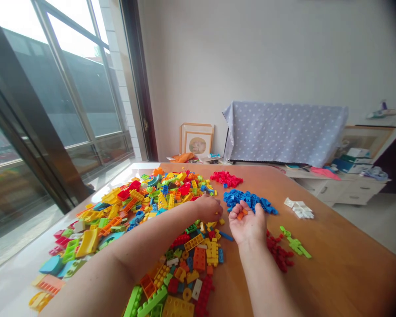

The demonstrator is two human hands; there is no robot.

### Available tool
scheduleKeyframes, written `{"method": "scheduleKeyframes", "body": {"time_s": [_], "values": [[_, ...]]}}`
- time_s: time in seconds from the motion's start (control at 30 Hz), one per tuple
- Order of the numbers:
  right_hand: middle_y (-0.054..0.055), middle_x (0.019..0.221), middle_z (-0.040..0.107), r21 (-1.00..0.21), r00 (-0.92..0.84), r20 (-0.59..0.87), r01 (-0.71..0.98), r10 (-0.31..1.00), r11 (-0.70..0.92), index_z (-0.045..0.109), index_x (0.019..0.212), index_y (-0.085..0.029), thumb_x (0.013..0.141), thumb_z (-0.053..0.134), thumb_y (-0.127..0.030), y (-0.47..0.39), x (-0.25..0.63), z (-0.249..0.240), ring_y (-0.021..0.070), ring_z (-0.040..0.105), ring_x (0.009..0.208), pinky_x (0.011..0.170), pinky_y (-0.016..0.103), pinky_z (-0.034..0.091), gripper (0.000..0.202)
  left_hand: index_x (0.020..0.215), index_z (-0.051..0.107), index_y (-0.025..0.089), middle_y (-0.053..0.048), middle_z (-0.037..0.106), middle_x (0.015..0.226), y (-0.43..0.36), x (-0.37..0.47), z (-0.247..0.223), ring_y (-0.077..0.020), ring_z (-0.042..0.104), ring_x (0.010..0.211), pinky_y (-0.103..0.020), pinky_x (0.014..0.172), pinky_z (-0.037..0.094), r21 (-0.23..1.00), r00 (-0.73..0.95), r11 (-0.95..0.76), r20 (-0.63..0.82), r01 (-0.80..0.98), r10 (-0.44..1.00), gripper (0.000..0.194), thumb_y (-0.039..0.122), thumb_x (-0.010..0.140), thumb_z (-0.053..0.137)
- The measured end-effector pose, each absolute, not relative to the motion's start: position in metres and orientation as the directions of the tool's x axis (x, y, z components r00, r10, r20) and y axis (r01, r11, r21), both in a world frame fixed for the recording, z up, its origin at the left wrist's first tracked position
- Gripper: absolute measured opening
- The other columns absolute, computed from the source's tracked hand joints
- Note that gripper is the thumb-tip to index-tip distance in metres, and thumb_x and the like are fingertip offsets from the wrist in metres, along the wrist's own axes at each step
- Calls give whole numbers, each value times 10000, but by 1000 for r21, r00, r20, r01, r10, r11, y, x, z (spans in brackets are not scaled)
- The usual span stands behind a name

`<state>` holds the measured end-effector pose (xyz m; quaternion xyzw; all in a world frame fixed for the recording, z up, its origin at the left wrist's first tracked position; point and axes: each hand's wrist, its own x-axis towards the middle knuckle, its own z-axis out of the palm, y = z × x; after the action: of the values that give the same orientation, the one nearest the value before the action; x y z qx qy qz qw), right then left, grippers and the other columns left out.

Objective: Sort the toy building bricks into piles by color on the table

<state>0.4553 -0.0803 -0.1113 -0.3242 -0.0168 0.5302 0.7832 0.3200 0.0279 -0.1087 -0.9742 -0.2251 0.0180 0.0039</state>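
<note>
Palm up beside a pile of blue bricks (247,199), my right hand (250,223) has its fingers partly curled round small orange bricks (242,214). My left hand (209,208) reaches over the right side of a large mixed heap of coloured bricks (128,198). Its fingers are bent and closed, and what they hold, if anything, is hidden. Bright red bricks (226,178) lie behind the blue pile. Dark red bricks (279,251) and lime green bricks (296,243) are to the right of my right forearm. White bricks (299,208) sit farther right.
The heap spreads over the left and middle of the brown table (336,255). Beyond the table stand a cloth-covered object (287,132), picture frames (197,141) and a white cabinet (353,191). A large window (82,79) is on the left.
</note>
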Motion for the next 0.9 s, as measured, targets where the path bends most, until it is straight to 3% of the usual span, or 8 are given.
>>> {"method": "scheduleKeyframes", "body": {"time_s": [0.2,0.37,0.5,0.73,0.9], "values": [[-14,660,557,-549,442,-310,-806,842,221,563,895,-207,976,406,-580,-81,454,-111,127,543,535,470,237,428,413,861,800,262,-107,751,949,32,300,-102,-311,631,1005,-453,955,385,20,878,-878,-39,478,477,168,340,838,654],[-15,669,559,-521,441,-339,-823,831,225,574,911,-186,972,420,-553,-82,453,-107,112,526,522,464,220,404,402,962,794,320,-43,771,1063,32,280,-92,-294,578,1173,-396,1039,339,95,878,-874,-9,477,478,183,288,830,672],[-16,676,559,-526,441,-348,-822,827,217,578,917,-178,969,437,-543,-81,452,-108,107,525,523,467,215,399,396,924,781,314,-24,765,1087,30,263,-83,-309,510,1290,-422,1114,272,160,861,-855,51,493,506,160,254,826,669],[-16,665,556,-543,444,-349,-814,825,207,588,887,-174,964,455,-528,-79,450,-110,104,516,522,453,209,390,387,880,765,307,-8,754,1041,32,226,-73,-300,462,1344,-463,1179,191,121,827,-838,135,533,546,168,260,877,604],[-17,658,551,-552,433,-347,-811,832,193,586,877,-175,975,443,-501,-79,448,-110,105,506,515,441,208,386,370,919,755,296,13,742,1133,31,198,-67,-287,455,1364,-443,1182,233,29,800,-822,213,569,562,170,272,882,591]]}}
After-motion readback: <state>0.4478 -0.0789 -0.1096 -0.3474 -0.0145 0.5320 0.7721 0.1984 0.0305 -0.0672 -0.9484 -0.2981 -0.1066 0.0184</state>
